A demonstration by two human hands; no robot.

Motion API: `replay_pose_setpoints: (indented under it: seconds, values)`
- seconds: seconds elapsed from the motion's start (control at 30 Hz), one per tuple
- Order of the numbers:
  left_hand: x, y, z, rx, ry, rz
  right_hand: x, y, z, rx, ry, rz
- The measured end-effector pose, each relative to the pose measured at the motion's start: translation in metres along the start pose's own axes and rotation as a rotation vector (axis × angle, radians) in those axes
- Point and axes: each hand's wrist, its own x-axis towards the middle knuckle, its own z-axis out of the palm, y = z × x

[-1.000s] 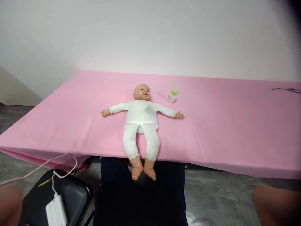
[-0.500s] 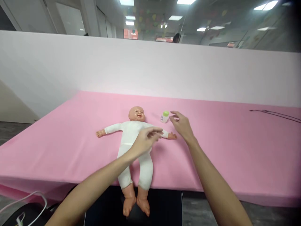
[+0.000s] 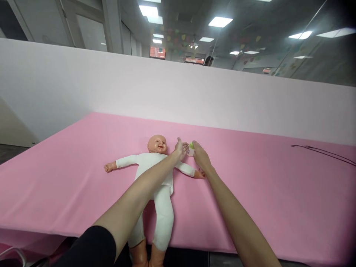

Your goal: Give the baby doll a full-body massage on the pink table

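Pointing cap-up, nearly upright bottle (image 3: 190,152)

Bright ceiling panels (image 3: 220,22), soft light below, dark vignetting at upper right.

white wall (image 3: 178,94) | pink-covered table (image 3: 283,200) before it | ceiling lights (image 3: 220,22) lit | reddish far window (image 3: 157,52)

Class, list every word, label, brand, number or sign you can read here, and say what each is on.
None can be read.
Small bottle with green top: any print is too small and blurred.
Doll: no lettering visible on its white suit.
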Motion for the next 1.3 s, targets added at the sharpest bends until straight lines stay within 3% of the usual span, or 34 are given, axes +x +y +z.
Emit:
replay_pose_setpoints:
  seconds: [0.1, 0.17, 0.27, 0.37, 0.43, 0.53, 0.63, 0.77, 0.83, 0.93, 1.07, 1.17, 1.3]
  values:
    - [-0.004, 0.004, -0.004, 0.031, -0.010, 0.003, -0.003, -0.003, -0.005, 0.012, -0.030, 0.016]
    - [-0.013, 0.010, -0.008, 0.049, -0.037, 0.027, -0.011, -0.021, -0.005, 0.089, 0.011, 0.044]
    - [-0.036, 0.017, -0.015, 0.051, -0.125, 0.106, -0.031, -0.075, 0.003, 0.323, 0.058, 0.101]
    - [-0.065, 0.019, -0.021, 0.062, -0.111, 0.209, -0.045, -0.136, 0.015, 0.458, 0.041, -0.057]
    - [-0.088, 0.021, -0.028, 0.066, -0.095, 0.247, -0.043, -0.162, 0.019, 0.444, 0.092, -0.154]
    - [-0.119, 0.028, -0.044, 0.076, -0.180, 0.233, -0.032, -0.176, 0.022, 0.461, 0.114, -0.082]
    - [-0.133, 0.036, -0.059, 0.044, -0.221, 0.248, -0.035, -0.186, 0.027, 0.519, 0.052, 0.039]
    - [-0.122, 0.040, -0.067, 0.036, -0.156, 0.298, -0.051, -0.209, 0.033, 0.495, -0.025, -0.142]
    - [-0.113, 0.044, -0.069, 0.113, -0.138, 0.377, -0.046, -0.213, 0.031, 0.518, -0.005, -0.183]
    - [-0.101, 0.063, -0.081, 0.282, -0.028, 0.584, -0.019, -0.200, 0.023, 0.634, 0.072, -0.090]
    - [-0.087, 0.092, -0.110, 0.722, 0.331, 0.760, 0.024, -0.165, 0.027, 0.650, 0.096, 0.127]
    - [-0.082, 0.100, -0.129, 1.121, 0.564, 0.677, 0.038, -0.142, 0.045, 0.613, 0.074, 0.274]
    - [-0.080, 0.094, -0.140, 1.322, 0.544, 0.578, 0.037, -0.127, 0.072, 0.653, 0.005, 0.320]
